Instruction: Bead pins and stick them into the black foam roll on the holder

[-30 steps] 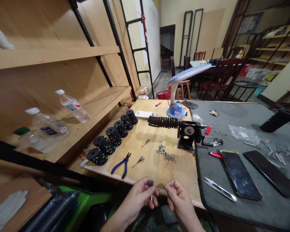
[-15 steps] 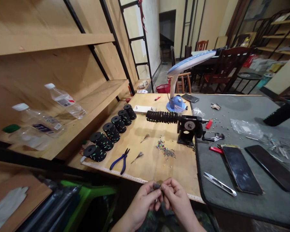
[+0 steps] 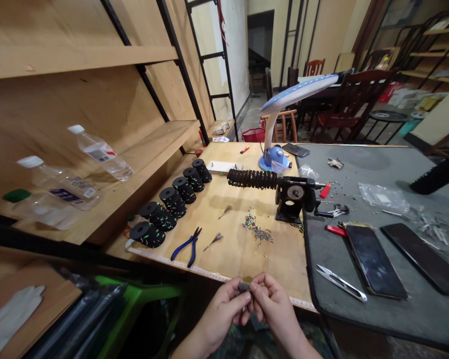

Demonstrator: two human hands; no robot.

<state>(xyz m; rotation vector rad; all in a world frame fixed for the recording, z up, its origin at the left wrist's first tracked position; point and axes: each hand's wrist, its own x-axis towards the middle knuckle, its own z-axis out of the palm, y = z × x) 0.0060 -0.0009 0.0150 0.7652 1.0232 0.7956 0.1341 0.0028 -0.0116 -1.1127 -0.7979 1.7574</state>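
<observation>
My left hand (image 3: 226, 305) is closed around a small dark grey piece (image 3: 243, 287), too small to name, just off the table's front edge. Touching its right end, the fingertips of my right hand (image 3: 272, 301) are pinched together; what lies between them is hidden. Beyond my hands, small coloured beads (image 3: 250, 223) lie in a loose heap with short grey pieces (image 3: 264, 235) beside them. Blue-handled pliers (image 3: 187, 248) rest to the left, jaws pointing away. Two small bundles of fine strands, a nearer bundle (image 3: 214, 241) and a farther bundle (image 3: 225, 212), lie between pliers and beads.
Several black foam spools (image 3: 147, 234) stand along the table's left side. A hand-cranked winder (image 3: 290, 197) carries a row of black discs (image 3: 251, 178). Behind it stands a blue lamp (image 3: 274, 158). On the grey mat lie thread snips (image 3: 341, 283) and a phone (image 3: 375, 260).
The scene has shifted very slightly in view. Both hands stay together at the small dark piece, with only a slight movement of the fingers.
</observation>
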